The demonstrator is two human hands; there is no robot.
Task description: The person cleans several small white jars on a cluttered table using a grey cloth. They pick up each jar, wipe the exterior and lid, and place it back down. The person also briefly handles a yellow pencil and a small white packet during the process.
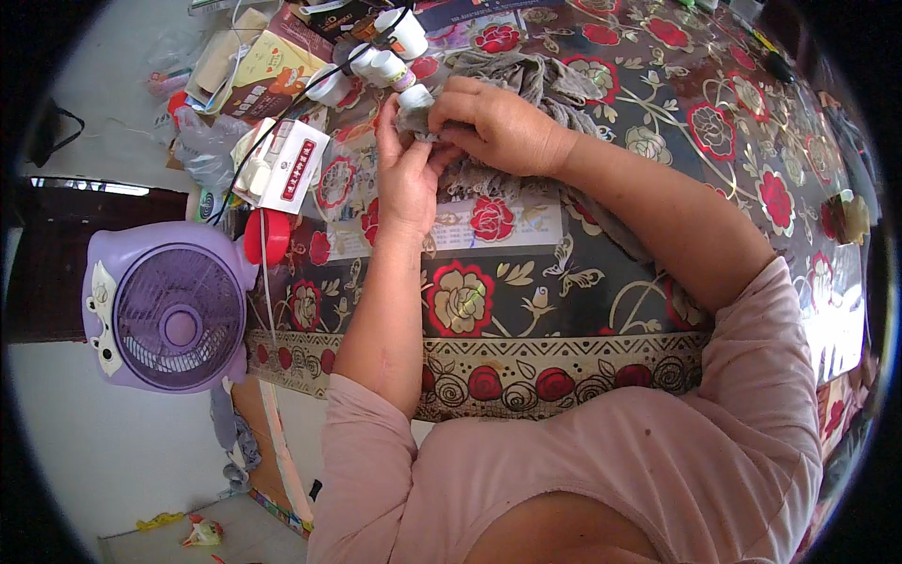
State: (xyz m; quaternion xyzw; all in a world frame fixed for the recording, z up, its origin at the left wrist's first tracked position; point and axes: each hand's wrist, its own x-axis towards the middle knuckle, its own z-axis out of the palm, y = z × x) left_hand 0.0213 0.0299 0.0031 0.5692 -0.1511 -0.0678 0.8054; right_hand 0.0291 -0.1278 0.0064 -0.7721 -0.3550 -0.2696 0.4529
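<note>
My left hand (pixel 410 187) reaches up from below and holds a small container with a white cap (pixel 414 97). Its lower part is covered by my fingers and by what looks like a fold of cloth. From the right, my right hand (pixel 497 125) bends over the same container, its fingers curled on a crumpled grey cloth (pixel 525 74). Some of the cloth spreads behind my right hand, and more trails under my right forearm. Just beyond the container stand a small white bottle with a purple-edged label (pixel 392 70) and a larger white tub (pixel 400 34).
Boxes and packets (pixel 271 67) crowd the far left beside a clear plastic bag (pixel 204 141). A white box with a red label (pixel 285 166) sits nearer, above a red round object (pixel 268 236). A purple fan (pixel 173 310) stands left of the flowered tablecloth (pixel 557 303). A black cable (pixel 282 113) crosses there.
</note>
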